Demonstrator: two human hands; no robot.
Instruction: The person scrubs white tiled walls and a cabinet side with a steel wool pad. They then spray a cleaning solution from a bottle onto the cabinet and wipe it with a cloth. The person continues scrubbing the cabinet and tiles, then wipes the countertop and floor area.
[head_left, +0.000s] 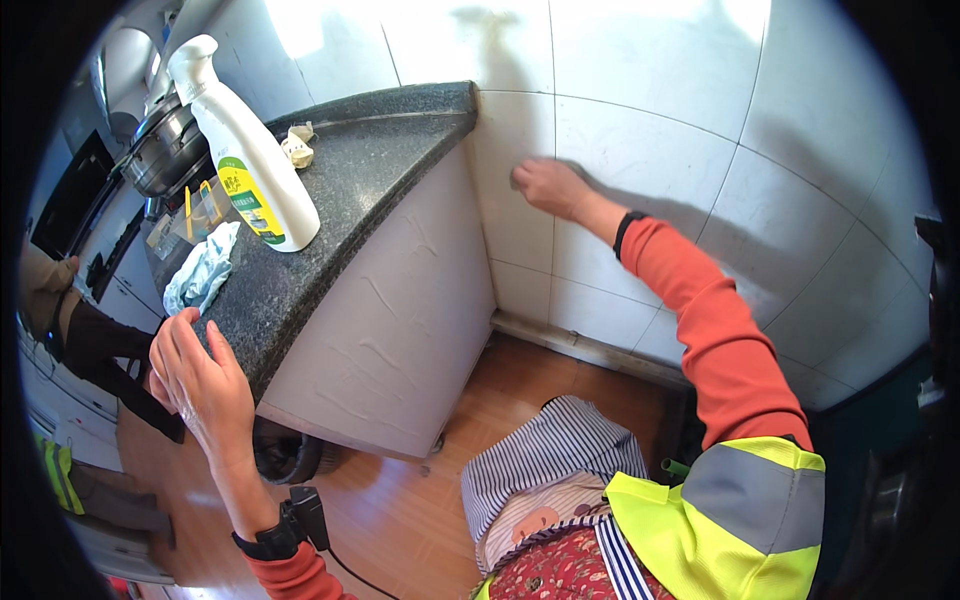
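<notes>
My right hand presses against the white tiled wall with its fingers curled in. A small greyish edge shows at the fingertips; whether it is a pad or shadow I cannot tell. My left hand hovers by the edge of the dark speckled stone countertop, thumb apart from the fingers and nothing in it. Just beyond its fingertips lies a crumpled pale-blue cloth or plastic wrapper. A white spray bottle with a yellow-green label stands behind that on the counter.
Behind the bottle are a crumpled beige scrap, a clear container with yellow-handled items and a steel pot. A black-lined bin stands under the counter's left end. Two other people are at the left, one in a hi-vis vest.
</notes>
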